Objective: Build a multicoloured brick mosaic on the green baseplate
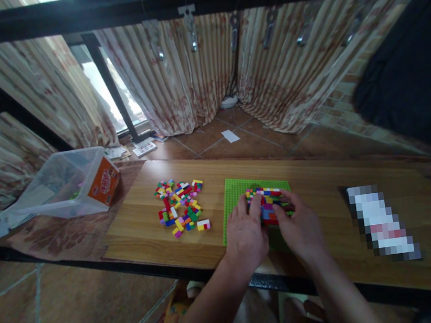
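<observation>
So both hands are in close on a multicoloured brick build (267, 211) sitting over the green baseplate (231, 187). The left hand (246, 229) has its fingers along the left side and top, and the right hand (301, 222) covers the right side, thumb toward the near edge. Can't tell if they're really gripping or just pressing, tbh. The build sits between them, just past the palms, so neither hand is clearly nearer. Its far edge runs left to right, but the fingers hide too much to say which way is longer. Loose bricks (179, 223) are scattered on the wooden desk (141, 235), left of the baseplate and well apart from the right hand.
</observation>
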A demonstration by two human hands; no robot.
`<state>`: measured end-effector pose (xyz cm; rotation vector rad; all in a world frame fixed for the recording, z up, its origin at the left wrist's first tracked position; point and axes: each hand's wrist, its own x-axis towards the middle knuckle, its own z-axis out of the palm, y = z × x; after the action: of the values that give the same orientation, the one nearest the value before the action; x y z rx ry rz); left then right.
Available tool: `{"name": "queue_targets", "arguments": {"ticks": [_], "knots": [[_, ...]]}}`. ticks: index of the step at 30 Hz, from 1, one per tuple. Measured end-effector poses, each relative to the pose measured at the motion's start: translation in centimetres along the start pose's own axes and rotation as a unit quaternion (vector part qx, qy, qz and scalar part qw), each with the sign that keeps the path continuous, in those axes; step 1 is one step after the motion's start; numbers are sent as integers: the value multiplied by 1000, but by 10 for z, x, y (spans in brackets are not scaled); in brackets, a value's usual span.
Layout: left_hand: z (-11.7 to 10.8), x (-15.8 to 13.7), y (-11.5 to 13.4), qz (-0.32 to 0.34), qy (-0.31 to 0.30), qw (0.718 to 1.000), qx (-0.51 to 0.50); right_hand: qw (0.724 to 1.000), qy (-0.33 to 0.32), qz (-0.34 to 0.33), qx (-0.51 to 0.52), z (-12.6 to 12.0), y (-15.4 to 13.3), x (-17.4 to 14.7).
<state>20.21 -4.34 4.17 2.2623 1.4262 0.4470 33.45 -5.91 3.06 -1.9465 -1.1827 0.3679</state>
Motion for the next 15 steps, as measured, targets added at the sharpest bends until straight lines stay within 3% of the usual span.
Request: {"name": "queue_targets", "arguments": {"ticks": [15], "knots": [[-3,1,6,-7,-19,996,87,1000,11,-16,21,2,-6,-1]]}}
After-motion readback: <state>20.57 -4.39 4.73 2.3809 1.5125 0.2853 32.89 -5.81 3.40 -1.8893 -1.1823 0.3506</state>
